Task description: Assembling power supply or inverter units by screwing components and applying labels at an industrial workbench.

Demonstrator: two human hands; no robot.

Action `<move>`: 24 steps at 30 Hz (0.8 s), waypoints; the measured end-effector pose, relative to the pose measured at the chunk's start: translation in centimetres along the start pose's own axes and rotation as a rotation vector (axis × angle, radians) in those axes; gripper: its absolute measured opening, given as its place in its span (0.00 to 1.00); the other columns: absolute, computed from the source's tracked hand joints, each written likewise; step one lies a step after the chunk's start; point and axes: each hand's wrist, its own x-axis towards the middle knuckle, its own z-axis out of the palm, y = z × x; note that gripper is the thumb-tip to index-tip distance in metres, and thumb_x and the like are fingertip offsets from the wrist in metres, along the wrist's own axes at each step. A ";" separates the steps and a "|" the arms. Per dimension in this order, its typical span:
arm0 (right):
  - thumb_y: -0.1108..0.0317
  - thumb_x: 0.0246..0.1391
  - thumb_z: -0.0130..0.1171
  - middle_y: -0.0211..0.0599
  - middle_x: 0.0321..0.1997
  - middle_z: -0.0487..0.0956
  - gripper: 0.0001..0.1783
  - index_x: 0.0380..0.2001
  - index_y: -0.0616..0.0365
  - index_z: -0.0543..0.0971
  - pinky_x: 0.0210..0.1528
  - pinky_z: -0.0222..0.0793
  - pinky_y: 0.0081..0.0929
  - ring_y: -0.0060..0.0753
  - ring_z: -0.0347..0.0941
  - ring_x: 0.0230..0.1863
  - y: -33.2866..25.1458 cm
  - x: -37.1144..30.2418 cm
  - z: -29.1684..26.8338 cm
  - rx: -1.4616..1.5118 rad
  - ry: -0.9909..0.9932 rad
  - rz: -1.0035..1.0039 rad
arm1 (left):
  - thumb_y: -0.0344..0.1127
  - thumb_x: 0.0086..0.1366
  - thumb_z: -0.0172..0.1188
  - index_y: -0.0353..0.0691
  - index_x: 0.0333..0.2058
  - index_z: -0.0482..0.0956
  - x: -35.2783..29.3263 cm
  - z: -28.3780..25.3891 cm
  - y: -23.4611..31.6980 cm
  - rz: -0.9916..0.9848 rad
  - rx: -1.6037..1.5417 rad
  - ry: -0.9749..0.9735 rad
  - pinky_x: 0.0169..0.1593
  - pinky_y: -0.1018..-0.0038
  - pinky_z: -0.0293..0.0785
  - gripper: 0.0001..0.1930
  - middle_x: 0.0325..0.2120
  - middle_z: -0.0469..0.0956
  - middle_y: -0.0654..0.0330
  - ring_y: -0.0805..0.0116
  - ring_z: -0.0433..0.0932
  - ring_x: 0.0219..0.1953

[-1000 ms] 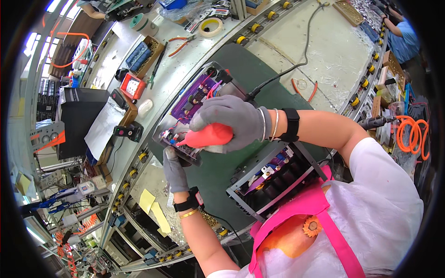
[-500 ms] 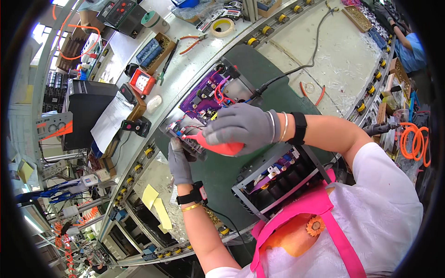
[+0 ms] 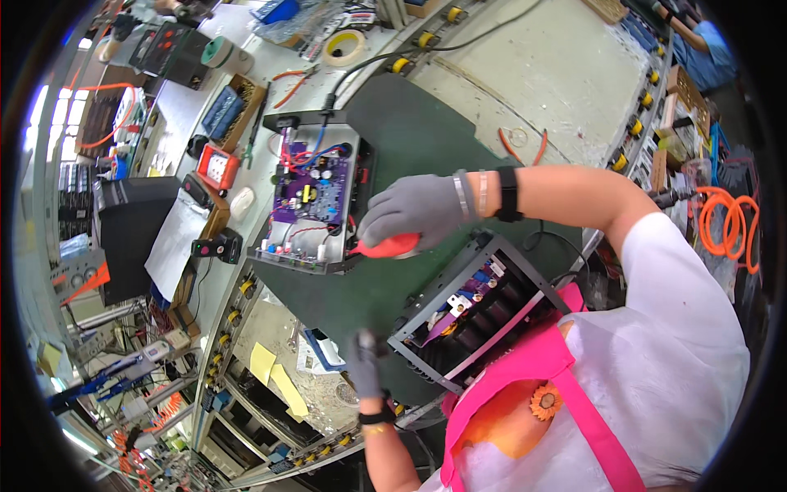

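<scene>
My right hand [image 3: 418,211], in a grey glove, is closed around a red tapered squeeze bottle [image 3: 395,245]. The bottle's narrow end points left, close to the near right corner of an open metal chassis [image 3: 297,264]. A purple circuit board [image 3: 310,197] with coloured wires lies inside that chassis, and a black power cable [image 3: 329,100] leads from its far end. My gloved left hand [image 3: 363,369] is apart from the chassis, low over the near edge of the green mat [image 3: 426,123]. Motion smears its fingers. Right of it stands a grey-framed unit [image 3: 484,307] with black cylinders.
Orange-handled pliers [image 3: 293,86], a tape roll [image 3: 343,47] and a red box [image 3: 218,168] are on the far bench. Yellow paper [image 3: 262,361] lies at the left. Rollers [image 3: 400,64] line the bench edge. Another person [image 3: 705,57] works at the far right.
My left hand has let go of the chassis and moved down toward me. The chassis has turned and shifted left. My right hand still holds the red bottle.
</scene>
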 end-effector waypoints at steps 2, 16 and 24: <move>0.67 0.41 0.67 0.34 0.46 0.74 0.24 0.43 0.49 0.71 0.36 0.73 0.35 0.40 0.73 0.42 0.9 0.3 1.4 -0.041 -0.058 0.003 | 0.35 0.62 0.57 0.34 0.45 0.73 -3.5 1.6 -5.3 0.337 0.407 0.020 0.37 0.64 0.76 0.15 0.34 0.79 0.47 0.52 0.80 0.35; 0.64 0.39 0.67 0.31 0.44 0.75 0.24 0.43 0.49 0.71 0.37 0.73 0.34 0.39 0.72 0.44 0.7 -0.6 2.4 -0.085 -0.214 0.056 | 0.46 0.54 0.66 0.40 0.35 0.77 -12.3 7.6 -6.6 0.116 0.282 -0.233 0.34 0.56 0.73 0.17 0.30 0.77 0.48 0.45 0.77 0.32; 0.68 0.39 0.69 0.40 0.38 0.77 0.23 0.40 0.56 0.72 0.38 0.74 0.33 0.44 0.77 0.36 -14.6 -0.8 -3.2 0.056 0.226 0.157 | 0.47 0.50 0.68 0.41 0.42 0.71 -11.8 8.2 -8.0 0.417 0.320 -0.132 0.33 0.57 0.71 0.24 0.31 0.73 0.50 0.46 0.74 0.32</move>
